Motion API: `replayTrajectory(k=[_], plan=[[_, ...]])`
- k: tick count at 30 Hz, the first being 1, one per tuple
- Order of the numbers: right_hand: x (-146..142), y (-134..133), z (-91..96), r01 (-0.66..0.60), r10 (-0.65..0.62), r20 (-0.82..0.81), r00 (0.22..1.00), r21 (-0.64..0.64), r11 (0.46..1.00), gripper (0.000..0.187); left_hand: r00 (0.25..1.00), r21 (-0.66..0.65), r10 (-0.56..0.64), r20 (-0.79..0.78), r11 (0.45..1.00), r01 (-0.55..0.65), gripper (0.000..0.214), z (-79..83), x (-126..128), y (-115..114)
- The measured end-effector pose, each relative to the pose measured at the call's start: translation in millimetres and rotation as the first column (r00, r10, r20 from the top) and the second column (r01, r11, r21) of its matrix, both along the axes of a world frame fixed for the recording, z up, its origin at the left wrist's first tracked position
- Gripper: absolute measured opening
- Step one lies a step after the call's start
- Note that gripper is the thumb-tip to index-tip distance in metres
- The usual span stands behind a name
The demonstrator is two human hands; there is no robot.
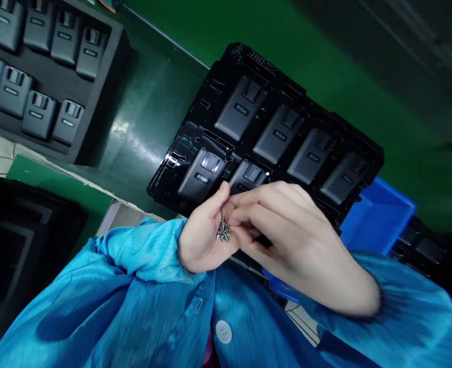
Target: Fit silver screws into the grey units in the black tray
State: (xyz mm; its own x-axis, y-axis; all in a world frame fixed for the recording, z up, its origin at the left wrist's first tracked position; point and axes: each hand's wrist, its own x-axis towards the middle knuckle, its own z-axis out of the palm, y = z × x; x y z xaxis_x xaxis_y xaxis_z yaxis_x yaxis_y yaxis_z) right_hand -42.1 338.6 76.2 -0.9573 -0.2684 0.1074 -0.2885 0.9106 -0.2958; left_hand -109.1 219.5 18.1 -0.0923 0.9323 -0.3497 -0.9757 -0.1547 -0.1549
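- Screws [223,231]: small silver cluster, cupped in palm of left hand [203,235], fingers curled partly around.
- Right hand [298,240]: fingertips pinched together at the cluster, touching it from the right.
- Black tray [195,128]: just behind both hands, holding grey housings [241,110] labelled "Riton".
- Blue bin [375,214]: behind right hand, beside tray.
- Foam tray [107,76]: far left, more grey units.

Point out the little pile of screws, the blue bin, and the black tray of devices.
screws [223,231], head view, middle of pile
blue bin [379,214], head view, side wall
black tray [180,148], head view, empty left pocket
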Motion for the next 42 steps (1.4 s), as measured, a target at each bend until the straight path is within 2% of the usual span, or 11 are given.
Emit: replayTrajectory(k=[3, 5, 8, 11, 16, 21, 24, 28, 35, 42], plan=[[-6.8, 12.4, 9.0, 0.018, -0.018, -0.046, 0.999, -0.005, 1.0, 0.003, 0.999, -0.014, 0.023, -0.025, 1.0, -0.023, 0.065, -2.6, -1.2, -1.0], [-16.3, 27.5, 9.8, 0.041, -0.031, -0.126, 0.992, 0.074, 0.996, 0.004, 0.999, -0.047, 0.045, -0.024, 0.998, -0.046, 0.061, -4.2, -1.6, -2.1], [-33.6, 53.4, -0.3, 0.069, -0.019, -0.253, 0.967, 0.19, 0.979, 0.005, 0.999, -0.078, 0.052, -0.015, 0.996, -0.053, 0.059, -5.4, -2.0, -4.4], [-47.0, 70.4, -14.7, 0.082, -0.026, -0.227, 0.973, 0.239, 0.968, 0.004, 0.998, -0.078, 0.055, -0.02, 0.995, -0.056, 0.06, -5.7, -1.9, -6.7], [-56.7, 71.8, -21.6, 0.059, -0.01, -0.149, 0.989, 0.326, 0.943, 0.006, 0.997, -0.078, 0.061, -0.037, 0.995, -0.063, 0.062, -5.4, 0.3, -7.9], [-61.7, 65.4, -20.5, -0.015, 0.118, -0.182, 0.976, 0.486, 0.874, 0.015, 0.998, -0.092, 0.059, -0.034, 0.994, -0.062, 0.061, -6.1, 0.8, -7.0], [-62.4, 62.8, -19.9, -0.026, 0.14, -0.165, 0.976, 0.551, 0.834, 0.017, 0.997, -0.085, 0.061, -0.047, 0.994, -0.065, 0.061, -7.1, 0.0, -6.0], [-61.0, 62.2, -16.7, -0.067, 0.178, -0.142, 0.974, 0.569, 0.819, 0.005, 0.996, -0.084, 0.068, -0.061, 0.994, -0.073, 0.061, -6.9, -1.1, -5.5], [-54.8, 64.4, -16.0, -0.13, 0.245, -0.146, 0.959, 0.541, 0.831, 0.006, 0.995, -0.084, 0.068, -0.066, 0.994, -0.074, 0.064, -6.1, -1.7, -7.1], [-37.9, 68.1, -22.1, -0.053, 0.143, -0.164, 0.976, 0.457, 0.888, 0.019, 0.996, -0.077, 0.079, -0.05, 0.994, -0.083, 0.066, -5.8, -1.5, -8.1]])
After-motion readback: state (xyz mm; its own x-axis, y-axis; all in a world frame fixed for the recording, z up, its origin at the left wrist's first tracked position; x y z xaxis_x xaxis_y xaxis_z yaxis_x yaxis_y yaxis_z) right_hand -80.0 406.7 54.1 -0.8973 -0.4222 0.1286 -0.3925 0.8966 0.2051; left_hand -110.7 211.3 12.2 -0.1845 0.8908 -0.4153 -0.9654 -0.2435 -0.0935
